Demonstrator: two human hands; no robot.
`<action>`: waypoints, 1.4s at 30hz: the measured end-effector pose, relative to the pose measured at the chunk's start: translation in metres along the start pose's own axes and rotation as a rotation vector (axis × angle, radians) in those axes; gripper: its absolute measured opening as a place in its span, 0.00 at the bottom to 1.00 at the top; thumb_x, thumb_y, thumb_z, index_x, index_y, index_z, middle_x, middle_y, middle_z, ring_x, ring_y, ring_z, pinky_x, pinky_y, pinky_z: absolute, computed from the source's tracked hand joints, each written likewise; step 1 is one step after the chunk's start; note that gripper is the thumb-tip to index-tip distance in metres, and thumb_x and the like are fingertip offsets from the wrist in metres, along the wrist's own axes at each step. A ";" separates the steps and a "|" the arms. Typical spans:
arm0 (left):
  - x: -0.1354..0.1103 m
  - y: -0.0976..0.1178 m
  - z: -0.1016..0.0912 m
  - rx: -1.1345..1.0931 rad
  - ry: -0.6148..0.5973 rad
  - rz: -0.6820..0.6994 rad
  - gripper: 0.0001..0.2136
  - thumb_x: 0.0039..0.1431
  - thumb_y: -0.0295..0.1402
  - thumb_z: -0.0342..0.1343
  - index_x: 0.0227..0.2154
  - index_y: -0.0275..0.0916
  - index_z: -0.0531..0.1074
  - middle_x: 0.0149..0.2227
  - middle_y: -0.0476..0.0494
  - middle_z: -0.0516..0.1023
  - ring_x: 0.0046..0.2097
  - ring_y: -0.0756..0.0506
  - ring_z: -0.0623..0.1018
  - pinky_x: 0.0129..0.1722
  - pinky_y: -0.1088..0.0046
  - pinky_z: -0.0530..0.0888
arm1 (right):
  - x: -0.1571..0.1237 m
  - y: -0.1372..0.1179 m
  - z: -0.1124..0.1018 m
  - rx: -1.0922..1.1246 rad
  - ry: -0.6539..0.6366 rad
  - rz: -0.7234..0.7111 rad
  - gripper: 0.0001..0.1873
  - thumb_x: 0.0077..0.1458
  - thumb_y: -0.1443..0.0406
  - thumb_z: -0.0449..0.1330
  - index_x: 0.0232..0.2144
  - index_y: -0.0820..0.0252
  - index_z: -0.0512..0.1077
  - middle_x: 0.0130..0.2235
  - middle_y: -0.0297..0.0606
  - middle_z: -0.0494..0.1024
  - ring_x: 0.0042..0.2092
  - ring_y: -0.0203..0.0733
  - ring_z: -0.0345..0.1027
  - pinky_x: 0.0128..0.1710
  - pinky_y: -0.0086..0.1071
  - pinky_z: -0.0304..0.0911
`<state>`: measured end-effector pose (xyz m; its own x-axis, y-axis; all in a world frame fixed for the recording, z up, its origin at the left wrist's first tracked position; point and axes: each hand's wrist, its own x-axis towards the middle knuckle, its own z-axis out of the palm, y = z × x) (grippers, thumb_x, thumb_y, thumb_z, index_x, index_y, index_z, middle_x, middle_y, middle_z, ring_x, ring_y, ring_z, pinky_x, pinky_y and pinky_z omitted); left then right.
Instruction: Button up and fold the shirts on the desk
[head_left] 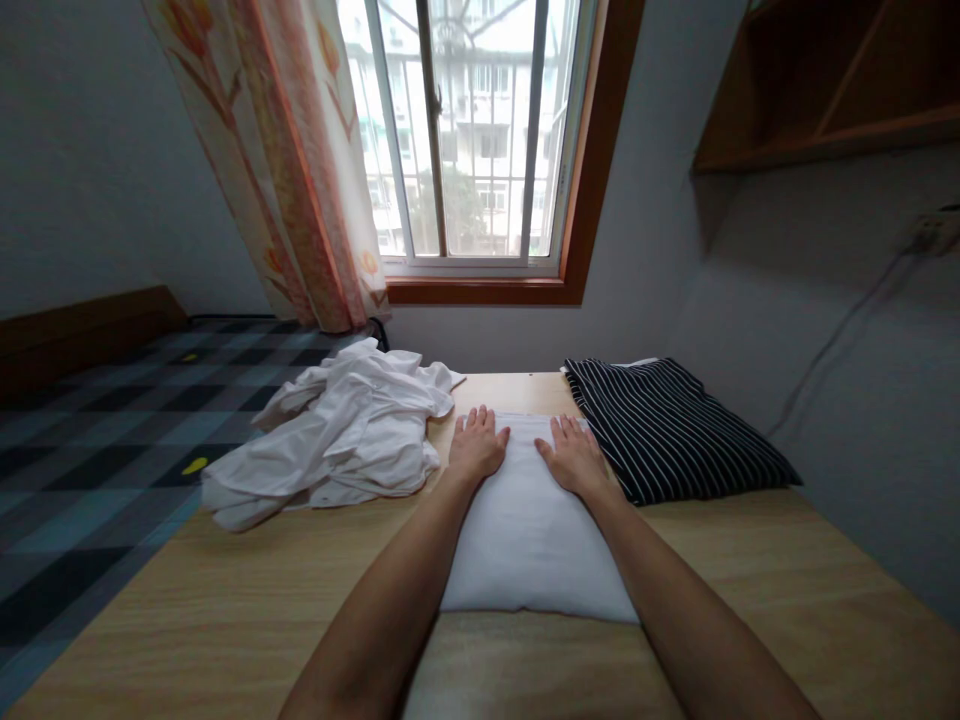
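Note:
A white folded cloth, perhaps a garment, lies flat on the wooden table in front of me, its near edge toward my body. My left hand rests palm down at its far left corner, fingers stretched out. At the far right corner my right hand lies flat too, fingers spread and pointing away from me. Neither hand grips anything. To the left sits a crumpled white shirt in a loose heap. Beside my right hand is a black and white striped folded cloth.
The wooden table stands against a bed with a checked sheet on the left. Behind are a window and a flowered curtain. A wooden shelf hangs at upper right, above a cable on the wall.

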<state>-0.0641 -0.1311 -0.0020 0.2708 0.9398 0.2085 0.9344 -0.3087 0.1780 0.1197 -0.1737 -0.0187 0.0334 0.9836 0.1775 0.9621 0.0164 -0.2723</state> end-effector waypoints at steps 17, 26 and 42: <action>-0.129 0.018 -0.066 -0.170 -0.231 0.537 0.32 0.63 0.48 0.47 0.65 0.36 0.55 0.68 0.35 0.50 0.70 0.40 0.48 0.67 0.61 0.48 | -0.065 -0.027 -0.034 0.168 0.041 -0.418 0.38 0.65 0.49 0.40 0.65 0.75 0.53 0.67 0.56 0.51 0.69 0.50 0.39 0.67 0.46 0.41; -0.149 -0.013 -0.066 -0.045 -0.394 0.496 0.45 0.58 0.61 0.43 0.68 0.30 0.44 0.69 0.30 0.40 0.70 0.36 0.42 0.67 0.56 0.45 | -0.107 -0.004 -0.024 -0.002 -0.137 -0.520 0.39 0.64 0.47 0.45 0.67 0.68 0.50 0.68 0.50 0.49 0.69 0.49 0.41 0.67 0.47 0.42; -0.177 -0.038 -0.078 -1.106 -0.226 -0.295 0.29 0.57 0.39 0.55 0.61 0.36 0.61 0.66 0.33 0.59 0.65 0.37 0.61 0.62 0.58 0.62 | -0.175 0.050 -0.044 0.876 -0.030 0.128 0.35 0.55 0.52 0.59 0.61 0.62 0.63 0.65 0.49 0.59 0.65 0.54 0.53 0.64 0.50 0.52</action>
<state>-0.1653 -0.2975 0.0296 0.2165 0.9666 -0.1371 0.2867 0.0712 0.9554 0.1734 -0.3529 -0.0217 0.1078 0.9914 0.0745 0.3978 0.0257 -0.9171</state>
